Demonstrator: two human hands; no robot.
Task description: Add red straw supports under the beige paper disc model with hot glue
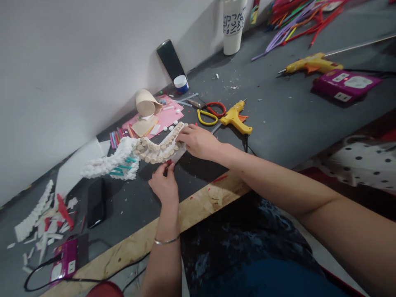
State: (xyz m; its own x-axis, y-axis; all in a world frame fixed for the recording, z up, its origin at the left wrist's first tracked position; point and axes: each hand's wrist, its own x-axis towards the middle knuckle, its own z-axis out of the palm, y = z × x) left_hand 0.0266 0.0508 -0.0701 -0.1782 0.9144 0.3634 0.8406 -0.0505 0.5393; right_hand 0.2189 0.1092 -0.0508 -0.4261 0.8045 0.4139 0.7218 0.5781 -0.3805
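A curved craft piece (154,150) lies on the grey table, covered with small beige paper rolls on its right half and white paper frills (107,163) with teal strips on its left. My right hand (198,140) rests on the piece's right end, fingers pressed down on the rolls. My left hand (165,183) sits just below the piece, fingers pinched on its lower edge near a small red bit. A thin bracelet (167,241) circles my left wrist.
A yellow glue gun (236,119) and red-and-yellow scissors (210,113) lie just beyond my right hand. Pink paper (167,115), a beige paper roll (147,103), a phone (95,202), white scraps (40,222), a second glue gun (312,64), purple power strips (346,82) and a white cup (233,24) surround them.
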